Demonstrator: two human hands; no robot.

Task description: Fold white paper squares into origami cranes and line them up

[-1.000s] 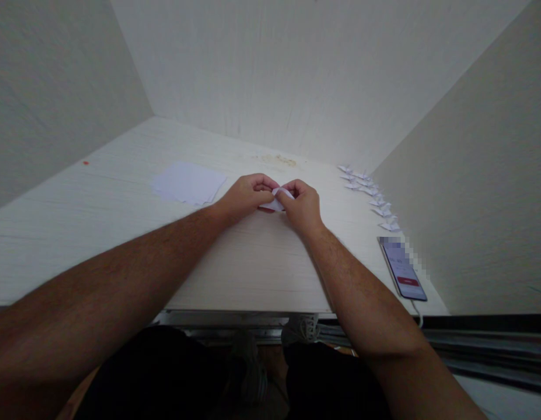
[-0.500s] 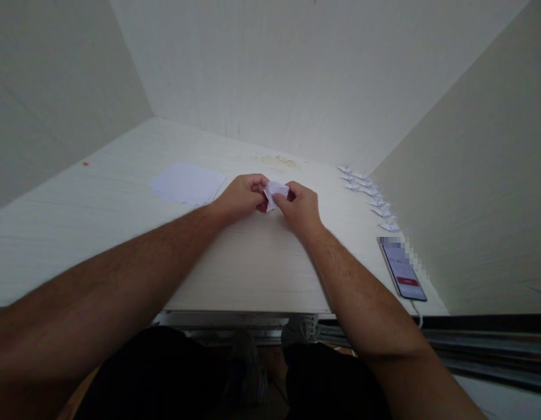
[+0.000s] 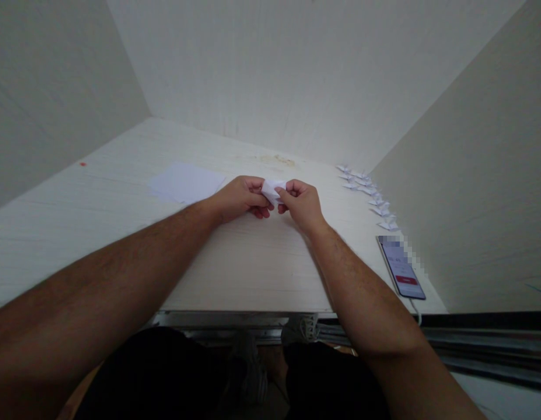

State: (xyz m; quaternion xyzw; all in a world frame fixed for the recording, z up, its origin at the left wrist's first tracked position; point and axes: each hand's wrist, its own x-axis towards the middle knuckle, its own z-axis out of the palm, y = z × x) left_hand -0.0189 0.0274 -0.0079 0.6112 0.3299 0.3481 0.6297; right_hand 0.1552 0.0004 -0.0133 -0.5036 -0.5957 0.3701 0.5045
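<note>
A small piece of folded white paper [image 3: 274, 190] is held between my two hands, over the middle of the white table. My left hand [image 3: 247, 197] pinches its left side, thumb towards me. On the right side, my right hand [image 3: 302, 201] grips the paper, its thumb pressed on the near face. Fingers partly cover the paper, so the exact folds cannot be made out. Left of my left hand lies a stack of flat white paper sheets [image 3: 185, 182].
Several small folded white paper figures [image 3: 365, 182] stand in rows along the right wall. Nearer me lies a phone [image 3: 401, 268] with a cable [image 3: 416, 314] at its lower end. Walls enclose the table [image 3: 248, 280] at the back, left and right. A small orange spot [image 3: 83, 164] marks the far left.
The folded paper has turned and tilted between my fingers and looks flatter. My left thumb has moved onto its lower edge, and the lower fingers of both hands show more beneath it.
</note>
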